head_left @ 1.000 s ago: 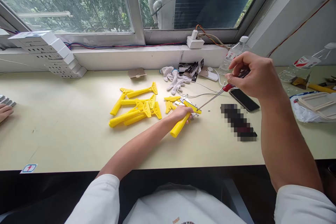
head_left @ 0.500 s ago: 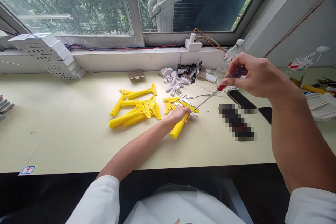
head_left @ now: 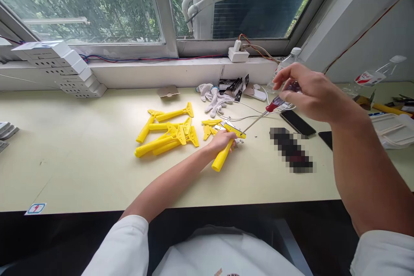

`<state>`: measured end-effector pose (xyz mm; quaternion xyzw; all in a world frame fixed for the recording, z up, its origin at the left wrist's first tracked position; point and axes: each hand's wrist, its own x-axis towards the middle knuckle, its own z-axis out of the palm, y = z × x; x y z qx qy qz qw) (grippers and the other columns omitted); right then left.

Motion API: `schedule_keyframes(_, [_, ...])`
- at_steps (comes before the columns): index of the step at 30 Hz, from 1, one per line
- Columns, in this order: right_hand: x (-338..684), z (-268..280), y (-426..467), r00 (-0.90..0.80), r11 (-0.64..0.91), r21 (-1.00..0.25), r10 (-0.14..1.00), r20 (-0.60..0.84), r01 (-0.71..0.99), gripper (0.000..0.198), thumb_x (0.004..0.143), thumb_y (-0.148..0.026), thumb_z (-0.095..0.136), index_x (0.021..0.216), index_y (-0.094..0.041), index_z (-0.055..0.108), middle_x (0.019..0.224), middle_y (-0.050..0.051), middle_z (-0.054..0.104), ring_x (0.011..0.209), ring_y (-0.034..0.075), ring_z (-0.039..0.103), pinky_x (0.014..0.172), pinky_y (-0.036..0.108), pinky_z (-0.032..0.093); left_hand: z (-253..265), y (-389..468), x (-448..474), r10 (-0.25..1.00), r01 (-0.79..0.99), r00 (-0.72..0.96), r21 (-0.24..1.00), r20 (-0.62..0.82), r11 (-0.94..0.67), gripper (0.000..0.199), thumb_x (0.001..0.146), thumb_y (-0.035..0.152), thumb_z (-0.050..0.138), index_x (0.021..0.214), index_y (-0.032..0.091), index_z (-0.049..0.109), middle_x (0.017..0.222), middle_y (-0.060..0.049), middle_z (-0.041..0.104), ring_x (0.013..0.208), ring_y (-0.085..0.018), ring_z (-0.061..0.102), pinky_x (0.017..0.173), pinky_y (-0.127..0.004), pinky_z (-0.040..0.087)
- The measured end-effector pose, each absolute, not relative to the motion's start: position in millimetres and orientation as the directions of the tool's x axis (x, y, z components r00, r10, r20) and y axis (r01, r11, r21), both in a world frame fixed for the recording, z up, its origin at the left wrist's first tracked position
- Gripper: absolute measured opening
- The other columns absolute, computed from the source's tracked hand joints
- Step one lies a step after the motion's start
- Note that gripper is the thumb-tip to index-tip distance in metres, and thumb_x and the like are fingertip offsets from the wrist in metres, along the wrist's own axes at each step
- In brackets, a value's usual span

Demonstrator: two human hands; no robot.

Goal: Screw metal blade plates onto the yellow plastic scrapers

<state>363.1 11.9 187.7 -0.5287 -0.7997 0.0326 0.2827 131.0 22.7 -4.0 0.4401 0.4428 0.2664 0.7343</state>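
Note:
My left hand (head_left: pixel 222 141) is closed around the head end of a yellow scraper (head_left: pixel 221 159), its tube handle slanting toward me. My right hand (head_left: pixel 307 90) grips a screwdriver (head_left: pixel 273 104) with a clear and red handle. The screwdriver's thin shaft slopes down to the left, and its tip meets the scraper's head. Loose yellow head plates (head_left: pixel 210 128) and a few tiny screws (head_left: pixel 241 141) lie beside my left hand. To the left rests a pile of yellow scraper handles (head_left: pixel 158 144) with triangular heads.
White cotton gloves (head_left: pixel 211 99), black packets (head_left: pixel 233 87) and a white cable lie toward the window. A phone (head_left: pixel 297 123) and a pixelated dark object (head_left: pixel 291 151) lie on the right. White boxes (head_left: pixel 69 69) are stacked at the left; plastic bottles (head_left: pixel 370 78) and a white tray (head_left: pixel 393 127) stand right.
The fingers of my right hand have loosened and shifted on the screwdriver's handle, showing more of its red collar. The scraper and my left hand have barely moved.

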Motion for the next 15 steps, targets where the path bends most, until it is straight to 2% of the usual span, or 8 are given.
schedule_keyframes(1, [364.6,189.5,12.2,-0.277,0.424,-0.367,0.879,0.389,0.828,0.034,0.075,-0.023,0.065,0.109,-0.027,0.062,0.096,0.003,0.072,0.077,0.023,0.065,0.07,0.035,0.049,-3.4,22.4,131.1,0.784,0.002,0.466,0.887,-0.41,0.463,0.013,0.086,0.02,0.067,0.088,0.02,0.054,0.069,-0.001,0.061,0.06,-0.016,0.062,0.051,-0.025,0.048])
schedule_keyframes(3, [366.0,191.8,12.9,-0.229,0.341,-0.297,0.907,0.354,0.892,0.031,0.072,-0.027,0.069,0.102,-0.027,0.059,0.091,0.004,0.07,0.077,0.025,0.063,0.067,0.035,0.046,-1.9,21.9,130.9,0.788,0.021,0.464,0.895,-0.404,0.446,0.013,0.086,0.019,0.067,0.086,0.02,0.054,0.069,-0.002,0.062,0.06,-0.016,0.062,0.051,-0.026,0.048])
schedule_keyframes(5, [365.7,192.3,13.0,-0.13,0.193,-0.152,0.928,0.349,0.969,0.026,0.081,-0.043,0.071,0.093,-0.027,0.055,0.077,0.005,0.064,0.07,0.025,0.058,0.064,0.036,0.041,-0.5,21.8,130.5,0.788,0.039,0.47,0.901,-0.398,0.432,0.013,0.085,0.018,0.066,0.083,0.02,0.053,0.069,-0.002,0.062,0.057,-0.015,0.06,0.051,-0.026,0.048])
schedule_keyframes(7, [366.0,192.2,12.2,-0.081,0.126,-0.104,0.931,0.356,0.987,0.031,0.09,-0.056,0.063,0.09,-0.027,0.054,0.069,0.004,0.06,0.065,0.024,0.053,0.063,0.037,0.038,0.1,22.1,130.1,0.785,0.045,0.479,0.905,-0.392,0.424,0.014,0.084,0.017,0.066,0.079,0.02,0.053,0.069,-0.003,0.062,0.056,-0.014,0.059,0.051,-0.026,0.048])
schedule_keyframes(10, [368.6,192.3,10.3,-0.194,0.277,-0.237,0.927,0.321,0.931,0.021,0.088,-0.041,0.063,0.103,-0.027,0.059,0.084,0.005,0.068,0.072,0.024,0.06,0.067,0.036,0.044,-1.2,23.0,130.1,0.779,0.038,0.495,0.905,-0.386,0.424,0.014,0.084,0.017,0.064,0.078,0.02,0.052,0.07,-0.003,0.061,0.058,-0.015,0.06,0.051,-0.025,0.047])
schedule_keyframes(12, [368.9,192.3,8.9,-0.278,0.367,-0.31,0.914,0.294,0.877,0.033,0.077,-0.032,0.068,0.109,-0.027,0.061,0.1,0.006,0.073,0.082,0.024,0.066,0.073,0.036,0.048,-2.8,23.6,130.6,0.774,0.034,0.503,0.904,-0.385,0.427,0.013,0.083,0.017,0.064,0.079,0.02,0.052,0.071,-0.003,0.061,0.059,-0.015,0.06,0.05,-0.026,0.047])
schedule_keyframes(14, [367.0,191.6,8.0,-0.278,0.364,-0.292,0.913,0.297,0.884,0.035,0.075,-0.035,0.073,0.107,-0.026,0.062,0.101,0.006,0.074,0.086,0.026,0.068,0.076,0.036,0.049,-4.2,24.1,131.2,0.776,0.031,0.499,0.902,-0.387,0.43,0.013,0.083,0.017,0.063,0.081,0.021,0.052,0.071,-0.003,0.062,0.058,-0.015,0.06,0.05,-0.027,0.048])
schedule_keyframes(15, [365.7,191.0,7.8,-0.241,0.325,-0.245,0.917,0.317,0.913,0.031,0.079,-0.042,0.073,0.103,-0.026,0.061,0.094,0.006,0.073,0.083,0.027,0.067,0.075,0.037,0.047,-4.9,24.2,131.5,0.776,0.03,0.496,0.902,-0.388,0.432,0.013,0.083,0.017,0.064,0.082,0.021,0.051,0.071,-0.003,0.062,0.058,-0.015,0.059,0.05,-0.027,0.048])
